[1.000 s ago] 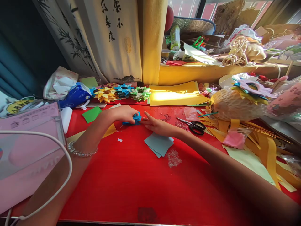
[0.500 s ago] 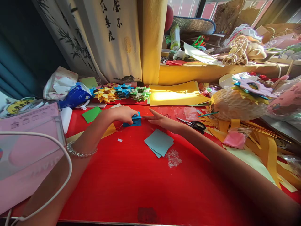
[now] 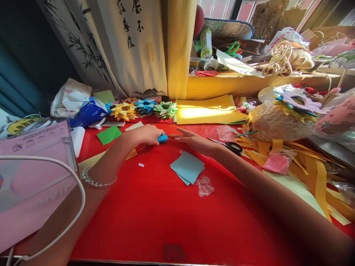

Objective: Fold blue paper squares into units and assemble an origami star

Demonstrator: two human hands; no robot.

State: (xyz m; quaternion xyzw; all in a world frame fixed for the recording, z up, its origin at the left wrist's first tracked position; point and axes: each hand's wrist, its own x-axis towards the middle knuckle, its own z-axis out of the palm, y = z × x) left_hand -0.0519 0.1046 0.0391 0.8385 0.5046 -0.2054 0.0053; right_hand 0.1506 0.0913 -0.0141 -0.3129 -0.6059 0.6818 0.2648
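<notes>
My left hand (image 3: 150, 135) is closed on a small piece of folded blue paper (image 3: 163, 137), whose right end sticks out past the fingers; the rest of it is hidden under the hand. To the right, my right hand (image 3: 191, 140) lies low over the table with its fingers stretched out and apart. Its fingertips point at the blue paper, a little short of it, and nothing is in this hand. Light blue square sheets (image 3: 187, 167) lie in a stack just in front of my right hand, beside a crumpled bit of clear plastic (image 3: 205, 186).
Scissors (image 3: 233, 147) lie beyond my right wrist. Folded paper stars (image 3: 145, 107) and yellow sheets (image 3: 208, 111) line the back of the red table (image 3: 155, 214). Yellow paper strips (image 3: 318, 173) cover the right side. A white cable (image 3: 80, 207) crosses my left forearm.
The blue paper shows much less now, mostly covered by my left hand, which has come slightly right over it. My right hand has barely moved.
</notes>
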